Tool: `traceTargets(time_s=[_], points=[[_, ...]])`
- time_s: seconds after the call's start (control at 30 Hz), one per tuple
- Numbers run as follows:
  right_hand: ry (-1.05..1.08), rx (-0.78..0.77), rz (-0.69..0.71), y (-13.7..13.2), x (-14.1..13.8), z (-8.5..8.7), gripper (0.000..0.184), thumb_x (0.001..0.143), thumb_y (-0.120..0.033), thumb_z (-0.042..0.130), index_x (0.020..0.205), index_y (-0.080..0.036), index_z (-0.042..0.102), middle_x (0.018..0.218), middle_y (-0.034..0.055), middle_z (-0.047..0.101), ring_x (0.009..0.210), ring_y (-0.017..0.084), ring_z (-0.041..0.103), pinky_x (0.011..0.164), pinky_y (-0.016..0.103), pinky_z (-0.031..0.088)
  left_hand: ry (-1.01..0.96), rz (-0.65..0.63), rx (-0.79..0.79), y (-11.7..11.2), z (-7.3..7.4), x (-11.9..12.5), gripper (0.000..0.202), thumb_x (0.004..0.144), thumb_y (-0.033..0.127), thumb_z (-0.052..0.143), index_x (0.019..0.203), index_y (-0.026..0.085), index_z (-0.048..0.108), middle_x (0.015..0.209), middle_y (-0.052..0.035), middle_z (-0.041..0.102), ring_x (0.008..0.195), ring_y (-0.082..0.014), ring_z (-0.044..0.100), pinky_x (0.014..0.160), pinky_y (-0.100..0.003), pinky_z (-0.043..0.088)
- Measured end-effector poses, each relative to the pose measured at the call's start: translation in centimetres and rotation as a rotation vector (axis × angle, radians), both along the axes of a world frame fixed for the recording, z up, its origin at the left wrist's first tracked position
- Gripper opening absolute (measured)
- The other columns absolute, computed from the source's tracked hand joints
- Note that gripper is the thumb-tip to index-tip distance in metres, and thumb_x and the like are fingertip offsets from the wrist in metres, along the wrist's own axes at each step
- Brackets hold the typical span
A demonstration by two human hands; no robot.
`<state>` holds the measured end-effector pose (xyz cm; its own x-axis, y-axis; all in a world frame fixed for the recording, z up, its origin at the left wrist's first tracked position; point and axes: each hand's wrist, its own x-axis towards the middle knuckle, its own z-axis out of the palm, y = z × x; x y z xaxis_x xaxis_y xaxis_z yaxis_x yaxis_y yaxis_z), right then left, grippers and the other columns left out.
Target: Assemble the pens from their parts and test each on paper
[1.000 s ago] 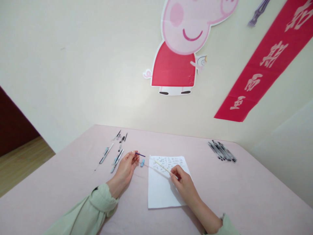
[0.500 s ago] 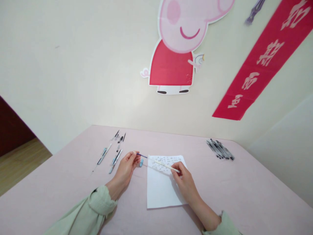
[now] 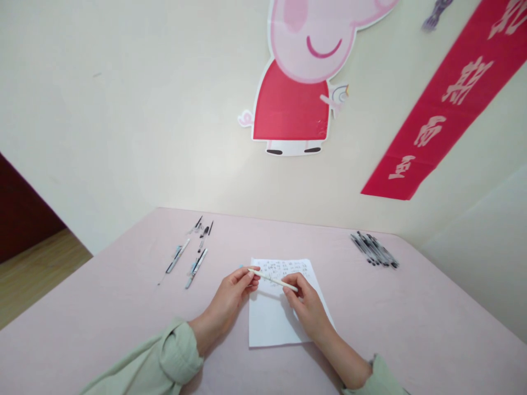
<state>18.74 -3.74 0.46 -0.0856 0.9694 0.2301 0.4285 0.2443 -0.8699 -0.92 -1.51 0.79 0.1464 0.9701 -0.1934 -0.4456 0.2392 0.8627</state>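
1. Head view: a person sits at a pink table [image 3: 123,307] that stands against a cream wall. Both forearms reach in from the near edge, in pale green sleeves [image 3: 173,356].
2. The left hand [image 3: 233,288] pinches one end of a thin white pen [image 3: 272,280]. Its thumb and fingertips are pressed together on that end.
3. The right hand [image 3: 307,304] pinches the other end of the white pen in the same way, fingertips closed on it.
4. The white pen spans the gap between the two hands, slanting a little, with its left end farther from the person.
5. It sits over the far left part of a sheet of paper [image 3: 267,326]. I cannot tell whether it touches the sheet.
6. The paper lies around the middle of the table, nearer the near edge. Small handwriting fills its far end, and the rest is blank.
7. The right hand rests on the paper, and the left hand lies just beside the paper's left edge.
8. Two pens [image 3: 187,259] lie side by side toward the far left corner, well apart from the hands.
9. Small pen parts [image 3: 202,228] are scattered beyond them, close to the far edge.
10. A bundle of black pens [image 3: 374,249] lies near the far right corner.
11. On the wall hang a pink cartoon pig [image 3: 302,93] in a red dress and a slanting red banner [image 3: 444,104] with pale characters.
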Motion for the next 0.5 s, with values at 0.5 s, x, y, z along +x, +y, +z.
traceTargets(time_s=[0.5], points=[[0.039, -0.106, 0.033, 0.05, 0.22, -0.38, 0.020, 0.087, -0.039, 0.053, 0.087, -0.020, 0.056, 0.068, -0.0040, 0.050, 0.059, 0.013, 0.046, 0.056, 0.024, 0.035, -0.045, -0.001, -0.021, 0.27, 0.16, -0.36, 0.036, 0.066, 0.039, 0.081, 0.092, 0.015, 0.074, 0.085, -0.0056, 0.068, 0.079, -0.0131, 0.058, 0.081, -0.025, 0.046]])
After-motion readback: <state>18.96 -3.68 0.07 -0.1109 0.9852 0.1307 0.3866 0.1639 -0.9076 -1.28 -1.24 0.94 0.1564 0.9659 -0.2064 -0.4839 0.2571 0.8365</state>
